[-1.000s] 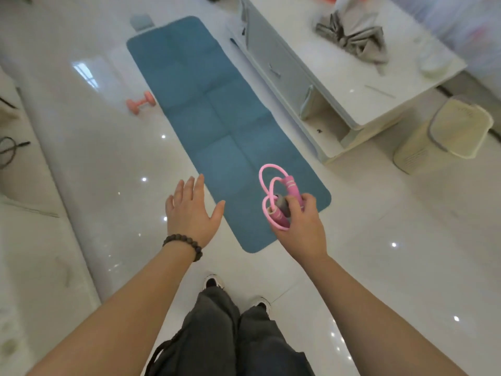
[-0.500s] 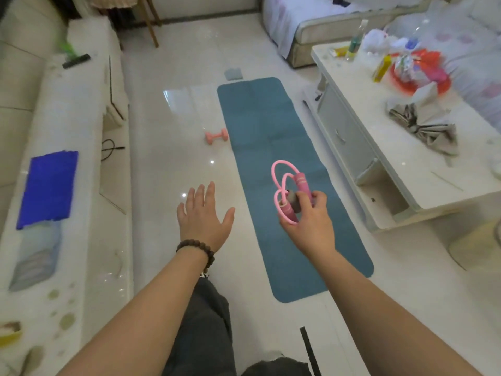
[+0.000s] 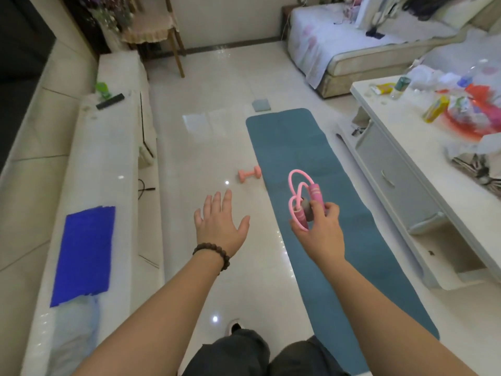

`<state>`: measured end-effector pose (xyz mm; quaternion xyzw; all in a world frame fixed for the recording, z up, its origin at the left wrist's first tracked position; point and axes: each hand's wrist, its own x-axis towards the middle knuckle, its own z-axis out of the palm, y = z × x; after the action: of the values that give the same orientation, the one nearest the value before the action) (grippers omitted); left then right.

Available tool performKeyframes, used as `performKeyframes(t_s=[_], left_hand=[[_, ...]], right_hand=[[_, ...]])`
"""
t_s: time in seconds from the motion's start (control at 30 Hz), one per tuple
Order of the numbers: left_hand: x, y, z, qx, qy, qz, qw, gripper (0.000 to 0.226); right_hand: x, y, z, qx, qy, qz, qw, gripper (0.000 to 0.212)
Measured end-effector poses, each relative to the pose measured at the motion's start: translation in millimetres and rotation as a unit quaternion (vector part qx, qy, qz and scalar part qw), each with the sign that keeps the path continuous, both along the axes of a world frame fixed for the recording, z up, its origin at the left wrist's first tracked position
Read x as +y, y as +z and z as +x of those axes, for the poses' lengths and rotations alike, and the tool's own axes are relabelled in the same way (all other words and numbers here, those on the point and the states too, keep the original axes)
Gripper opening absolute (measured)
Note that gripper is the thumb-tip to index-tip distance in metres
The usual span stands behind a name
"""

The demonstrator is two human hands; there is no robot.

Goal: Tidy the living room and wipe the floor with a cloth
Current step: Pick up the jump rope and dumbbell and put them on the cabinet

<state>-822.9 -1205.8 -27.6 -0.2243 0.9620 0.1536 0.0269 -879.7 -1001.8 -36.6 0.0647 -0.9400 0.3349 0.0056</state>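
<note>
Half a second on, more of the far end of the room has come into view — the sofa (image 3: 339, 50) and the wooden chair (image 3: 154, 31) by the back wall now show in full, and the teal exercise mat (image 3: 311, 202) stretches farther up the floor than before, while both arms keep their poses. A person stands on glossy white tiles, both bare forearms reaching forward. The right hand (image 3: 320, 234) is closed around a coiled pink jump rope (image 3: 301, 196), its loops standing up above the fingers and its two pink handles pinched together over the mat. The left hand (image 3: 221, 223), a dark bead bracelet (image 3: 214, 253) at the wrist, is spread flat with fingers apart and holds nothing; it hovers above bare floor. Just beyond its fingertips a small pink dumbbell (image 3: 249, 173) lies on the tiles, just beside the mat's left edge. A grey square pad (image 3: 261, 105) sits on the floor near the mat's far end. To the right, a white coffee table (image 3: 401, 147) carries bottles, a red bag and a crumpled grey cloth (image 3: 477, 169) — the cloth at the table's near right side. Along the left, a low white cabinet (image 3: 113, 164) holds a blue sheet (image 3: 84, 253) and a black remote (image 3: 109, 101).
</note>
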Motion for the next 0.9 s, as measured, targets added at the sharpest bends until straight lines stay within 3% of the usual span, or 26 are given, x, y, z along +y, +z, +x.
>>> performKeyframes(t_s=[0.43, 0.7, 0.9], left_hand=[[-116.9, -31.7, -150.3, -0.021, -0.018, 0.002, 1.000, 0.073], [-189.3, -79.3, -341.8, -0.085, -0.067, -0.019, 0.994, 0.074], [-231.7, -91.1, -484.2, -0.109, -0.095, -0.017, 0.989, 0.073]], right_hand=[[-110.1, -32.4, -151.4, -0.028, -0.018, 0.008, 0.999, 0.055], [-168.5, -92.8, -330.7, -0.068, -0.071, 0.006, 0.995, 0.061], [-198.6, -101.9, -441.6, -0.105, -0.110, 0.011, 0.988, 0.061]])
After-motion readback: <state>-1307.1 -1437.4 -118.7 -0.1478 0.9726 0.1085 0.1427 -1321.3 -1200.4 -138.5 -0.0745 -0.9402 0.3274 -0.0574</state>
